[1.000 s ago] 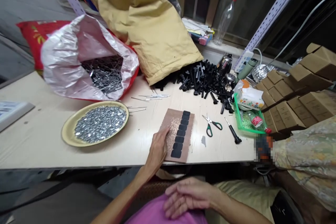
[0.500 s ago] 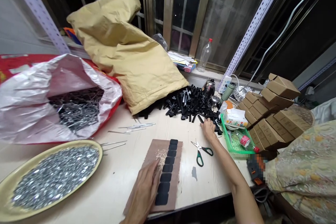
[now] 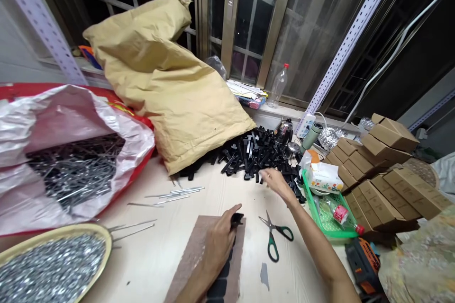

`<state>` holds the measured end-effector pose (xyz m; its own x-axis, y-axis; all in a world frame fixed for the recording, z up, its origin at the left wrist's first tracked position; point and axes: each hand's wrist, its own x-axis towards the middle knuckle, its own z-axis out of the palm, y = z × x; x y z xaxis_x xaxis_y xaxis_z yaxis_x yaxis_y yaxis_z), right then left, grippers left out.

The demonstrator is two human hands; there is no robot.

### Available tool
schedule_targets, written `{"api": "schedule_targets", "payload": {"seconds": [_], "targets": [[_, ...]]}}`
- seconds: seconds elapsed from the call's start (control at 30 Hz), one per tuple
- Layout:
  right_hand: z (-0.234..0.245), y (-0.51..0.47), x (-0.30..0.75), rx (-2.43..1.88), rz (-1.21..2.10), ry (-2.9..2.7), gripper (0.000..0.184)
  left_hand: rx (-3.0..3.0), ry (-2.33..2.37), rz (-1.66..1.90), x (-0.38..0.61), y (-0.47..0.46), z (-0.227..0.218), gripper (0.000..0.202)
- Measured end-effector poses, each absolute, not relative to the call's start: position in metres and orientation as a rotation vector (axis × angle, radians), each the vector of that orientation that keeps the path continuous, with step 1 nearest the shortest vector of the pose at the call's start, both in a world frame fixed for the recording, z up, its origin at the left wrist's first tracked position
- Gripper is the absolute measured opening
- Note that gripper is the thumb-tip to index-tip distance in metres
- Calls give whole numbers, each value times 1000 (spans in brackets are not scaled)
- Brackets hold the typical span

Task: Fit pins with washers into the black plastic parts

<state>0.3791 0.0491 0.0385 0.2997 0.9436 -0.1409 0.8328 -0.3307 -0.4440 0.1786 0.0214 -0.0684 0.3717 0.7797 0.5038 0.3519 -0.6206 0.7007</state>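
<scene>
Now masks most pads (image 3: 219,289) on board (image 3: 197,232) with left hand (image 3: 218,241); reaches right hand (image 3: 275,182) beyond board toward black parts (image 3: 243,154); cannot tell grips.

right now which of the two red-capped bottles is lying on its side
The bottle with the red label, lying in the green basket; the other bottle stands upright on the window ledge.

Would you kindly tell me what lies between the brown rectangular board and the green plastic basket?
In the head view, green-handled metal scissors and a small grey patch lie between them, with the person's right forearm stretched nearer the basket.
</scene>
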Motion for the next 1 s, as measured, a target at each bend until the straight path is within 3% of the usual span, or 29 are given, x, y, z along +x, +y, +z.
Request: {"api": "schedule_targets", "payload": {"seconds": [0.1, 0.3, 0.63, 1.0], "targets": [[40, 102, 410, -2429, 268, -1421, 46, 1954, 1048, 1215, 173, 22, -68, 33], [5, 151, 418, -2546, 217, -1392, 57, 1598, 1155, 1163, 171, 26, -52, 38], [-27, 102, 353, -2341, 184, -1686, 43, 1154, 1259, 974, 175, 28, -24, 57], [-7, 70, 363, -2027, 238, -1266, 35, 888, 1049, 977, 170, 32, -24, 48]]}}
